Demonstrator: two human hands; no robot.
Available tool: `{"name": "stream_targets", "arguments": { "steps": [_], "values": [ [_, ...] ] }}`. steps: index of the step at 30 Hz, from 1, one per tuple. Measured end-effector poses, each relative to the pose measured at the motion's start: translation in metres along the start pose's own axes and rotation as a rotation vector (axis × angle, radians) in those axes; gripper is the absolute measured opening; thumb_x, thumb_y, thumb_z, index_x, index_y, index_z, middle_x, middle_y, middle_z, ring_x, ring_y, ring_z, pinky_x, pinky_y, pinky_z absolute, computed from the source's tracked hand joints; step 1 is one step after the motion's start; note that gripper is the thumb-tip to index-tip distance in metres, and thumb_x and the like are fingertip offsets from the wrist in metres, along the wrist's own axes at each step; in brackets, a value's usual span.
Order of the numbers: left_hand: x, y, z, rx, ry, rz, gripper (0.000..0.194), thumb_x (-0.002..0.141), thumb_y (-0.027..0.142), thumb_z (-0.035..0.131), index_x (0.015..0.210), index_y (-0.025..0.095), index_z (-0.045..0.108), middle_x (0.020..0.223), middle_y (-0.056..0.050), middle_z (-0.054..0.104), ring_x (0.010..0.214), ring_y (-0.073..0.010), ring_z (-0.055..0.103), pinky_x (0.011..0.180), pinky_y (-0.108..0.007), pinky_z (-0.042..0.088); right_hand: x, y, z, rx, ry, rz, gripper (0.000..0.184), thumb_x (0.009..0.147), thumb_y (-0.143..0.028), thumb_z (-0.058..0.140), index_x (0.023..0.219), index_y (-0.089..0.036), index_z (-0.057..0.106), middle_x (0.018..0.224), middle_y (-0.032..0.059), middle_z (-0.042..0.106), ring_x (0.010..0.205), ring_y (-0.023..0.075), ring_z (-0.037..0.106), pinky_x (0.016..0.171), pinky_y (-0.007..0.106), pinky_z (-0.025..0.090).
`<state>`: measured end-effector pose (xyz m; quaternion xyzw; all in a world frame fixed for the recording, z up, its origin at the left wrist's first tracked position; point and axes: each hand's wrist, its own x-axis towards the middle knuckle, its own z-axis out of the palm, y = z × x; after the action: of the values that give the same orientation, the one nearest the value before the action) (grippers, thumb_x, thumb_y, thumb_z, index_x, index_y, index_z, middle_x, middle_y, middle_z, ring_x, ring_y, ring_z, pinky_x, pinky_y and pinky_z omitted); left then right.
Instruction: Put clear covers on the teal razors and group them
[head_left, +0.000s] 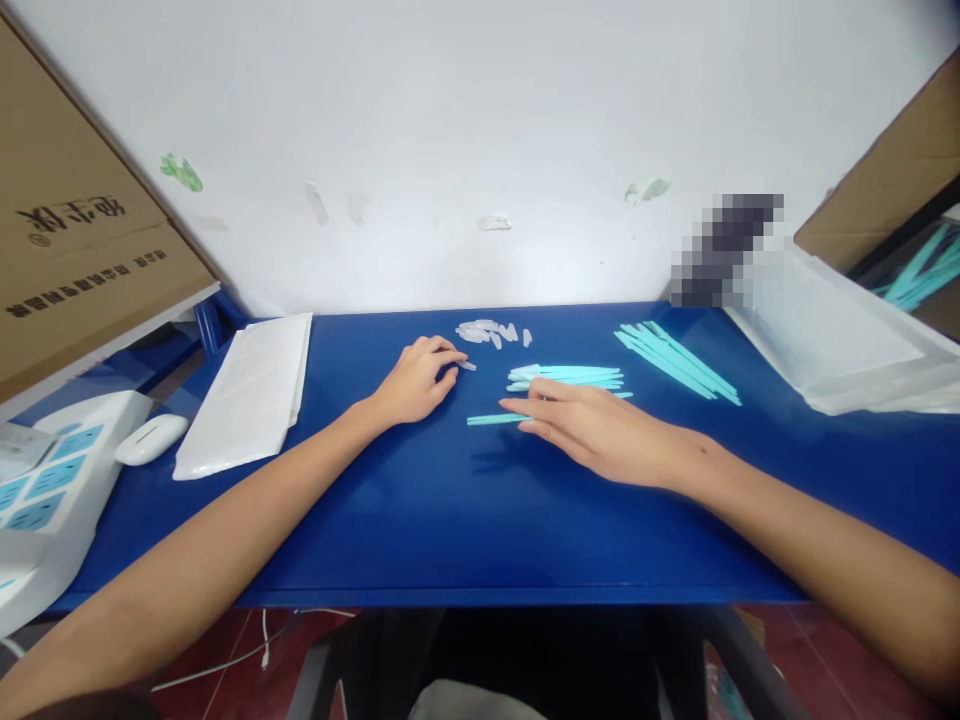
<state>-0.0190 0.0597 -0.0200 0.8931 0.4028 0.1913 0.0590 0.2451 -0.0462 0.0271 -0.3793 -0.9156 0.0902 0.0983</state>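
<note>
My left hand is closed in a pinch on a small clear plastic sleeve, which pokes out past the fingertips. Just beyond it lies a loose pile of similar clear sleeves. My right hand grips a slim turquoise stick whose narrow end points left toward my left hand; the rest of it is hidden by the fingers. Behind the right hand a bundle of flat turquoise sticks, shaped like eyebrow razors, rests on the blue table. Farther right, a second group of these sticks lies slanted.
On the left of the blue table are a white packet, a white earbud-like case and a power strip. A cardboard box leans at far left. Clear plastic bags lie at right, beside a pixelated dark patch.
</note>
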Motion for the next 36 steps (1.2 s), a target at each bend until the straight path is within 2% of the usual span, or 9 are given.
{"name": "stream_targets", "arguments": {
  "steps": [4,12,17,22,26,29,31,33,36],
  "values": [
    [0.0,-0.001,0.001,-0.008,0.005,0.002,0.037,0.099,0.031,0.042,0.122,0.024,0.069,0.123,-0.009,0.063,0.11,-0.0276,0.055,0.1,-0.049,0.043,0.0,0.004,0.002,0.048,0.042,-0.023,0.041,0.107,-0.036,0.032,0.121,-0.018,0.067,0.108,0.0128,0.066,0.089,0.0218,0.064,0.075,0.033,0.048],
    [0.0,-0.001,0.001,-0.009,0.005,0.005,0.037,0.099,0.03,0.042,0.122,0.021,0.07,0.122,-0.01,0.064,0.11,-0.0281,0.056,0.098,-0.049,0.043,0.001,0.003,0.003,0.046,0.011,0.004,0.039,0.107,-0.034,0.035,0.128,-0.022,0.064,0.111,0.01,0.07,0.095,0.0232,0.067,0.079,0.034,0.048],
    [0.001,-0.001,-0.001,0.007,0.033,-0.002,0.03,0.099,0.035,0.051,0.111,0.024,0.076,0.111,-0.008,0.069,0.102,-0.0269,0.058,0.092,-0.046,0.044,0.0,-0.003,0.0,-0.061,0.011,0.052,0.046,0.108,-0.042,0.029,0.135,-0.024,0.062,0.109,0.0092,0.066,0.089,0.022,0.064,0.071,0.031,0.044],
    [0.004,-0.001,-0.003,0.006,0.04,-0.007,0.025,0.099,0.036,0.055,0.101,0.025,0.077,0.101,-0.005,0.074,0.094,-0.0248,0.061,0.09,-0.043,0.045,0.0,-0.001,0.001,-0.135,0.068,-0.004,0.043,0.108,-0.035,0.031,0.128,-0.023,0.066,0.096,0.007,0.062,0.075,0.017,0.057,0.063,0.028,0.036],
    [0.001,0.004,-0.006,0.132,0.052,0.065,0.029,0.102,0.033,0.047,0.099,0.021,0.073,0.123,-0.01,0.066,0.113,-0.0291,0.055,0.096,-0.047,0.042,0.001,0.003,0.005,-0.183,0.083,-0.007,0.037,0.107,-0.032,0.035,0.126,-0.024,0.066,0.102,0.0063,0.062,0.064,0.0126,0.052,0.056,0.028,0.03],
    [0.007,0.005,-0.009,0.23,0.022,0.131,0.03,0.103,0.031,0.041,0.099,0.017,0.067,0.148,-0.013,0.051,0.124,-0.0333,0.048,0.095,-0.05,0.042,0.001,0.005,0.005,-0.208,0.07,-0.017,0.035,0.106,-0.031,0.036,0.124,-0.023,0.066,0.103,0.006,0.063,0.067,0.0133,0.055,0.056,0.028,0.029],
    [0.018,0.005,-0.011,0.3,-0.034,0.217,0.029,0.104,0.03,0.038,0.101,0.016,0.064,0.158,-0.013,0.042,0.125,-0.0356,0.046,0.092,-0.05,0.041,0.001,0.005,0.004,-0.198,0.046,-0.034,0.035,0.107,-0.032,0.036,0.123,-0.023,0.066,0.102,0.0057,0.063,0.071,0.0143,0.058,0.057,0.028,0.03],
    [0.035,0.006,-0.01,0.347,-0.094,0.316,0.029,0.104,0.027,0.036,0.104,0.016,0.062,0.157,-0.014,0.043,0.126,-0.0366,0.045,0.091,-0.05,0.04,0.001,0.005,0.003,-0.176,0.022,-0.05,0.036,0.107,-0.032,0.035,0.123,-0.024,0.066,0.101,0.0051,0.063,0.074,0.0148,0.059,0.059,0.028,0.031],
    [0.055,0.008,-0.007,0.343,-0.156,0.391,0.026,0.104,0.024,0.037,0.107,0.016,0.061,0.132,-0.016,0.065,0.123,-0.0349,0.048,0.093,-0.048,0.037,0.001,0.006,0.002,-0.157,0.017,-0.052,0.035,0.107,-0.031,0.035,0.124,-0.023,0.065,0.1,0.0046,0.064,0.076,0.0151,0.059,0.06,0.029,0.032]
  ]
}}
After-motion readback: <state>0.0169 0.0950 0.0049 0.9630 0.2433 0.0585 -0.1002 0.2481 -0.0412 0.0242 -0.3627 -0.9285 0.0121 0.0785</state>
